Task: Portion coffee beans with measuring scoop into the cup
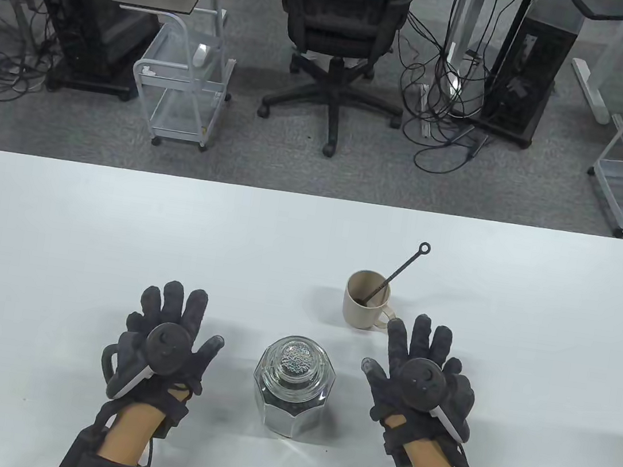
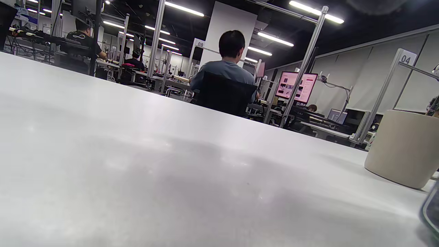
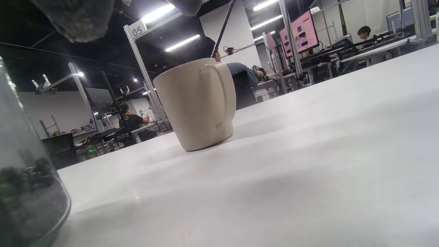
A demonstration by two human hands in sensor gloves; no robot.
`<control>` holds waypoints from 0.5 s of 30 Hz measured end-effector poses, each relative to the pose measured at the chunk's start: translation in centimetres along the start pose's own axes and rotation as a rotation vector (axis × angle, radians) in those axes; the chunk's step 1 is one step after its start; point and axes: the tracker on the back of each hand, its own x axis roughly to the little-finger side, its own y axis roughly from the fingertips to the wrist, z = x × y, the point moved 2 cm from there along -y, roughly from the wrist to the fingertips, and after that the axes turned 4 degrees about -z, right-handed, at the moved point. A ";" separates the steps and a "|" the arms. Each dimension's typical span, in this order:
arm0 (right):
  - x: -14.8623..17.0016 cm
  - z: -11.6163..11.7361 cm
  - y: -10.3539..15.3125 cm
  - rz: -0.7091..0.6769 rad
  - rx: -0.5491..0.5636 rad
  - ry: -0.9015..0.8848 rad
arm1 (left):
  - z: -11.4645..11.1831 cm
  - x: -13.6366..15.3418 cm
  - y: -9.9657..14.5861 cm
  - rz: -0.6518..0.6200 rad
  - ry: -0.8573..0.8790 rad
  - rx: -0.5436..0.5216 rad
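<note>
White and bare where it shows, the tabletop (image 1: 58,221) carries everything within easy reach of the person. The left hand (image 1: 166,340) is laid flat on it, palm down, fingers spread and straight, nothing held; it is set just to the left of the jar, apart from it, a resting pose from which the jar could be steadied. In the left wrist view only the tabletop, the cup's side and a sliver of glass at the right edge are seen.

Between the two hands stands the glass jar (image 1: 294,387), upright, its faceted lid (image 1: 297,357) seated on top. Dark beans are made out through its wall in the right wrist view, low in the jar. With the lid on, no beans can be reached, so the portioning is judged not yet begun.

Further back and to the right the beige cup (image 1: 366,308) is placed, its handle turned towards the right hand. The measuring scoop (image 1: 395,274) is stood inside it, bowl down, its thin dark handle leaning over the far rim with the ring end up and free, which leaves it easy to pick out.

The right hand (image 1: 422,373) is likewise laid flat, fingers splayed and empty, its fingertips near the cup's handle but no contact can be confirmed
</note>
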 end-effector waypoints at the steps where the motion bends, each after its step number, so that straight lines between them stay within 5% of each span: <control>1: 0.1 0.0 0.0 0.005 -0.001 -0.010 | 0.0 -0.1 0.0 -0.001 -0.001 0.001; 15: 0.0 -0.6 0.1 0.001 0.018 -0.084 | 0.2 0.4 0.0 0.008 0.062 -0.001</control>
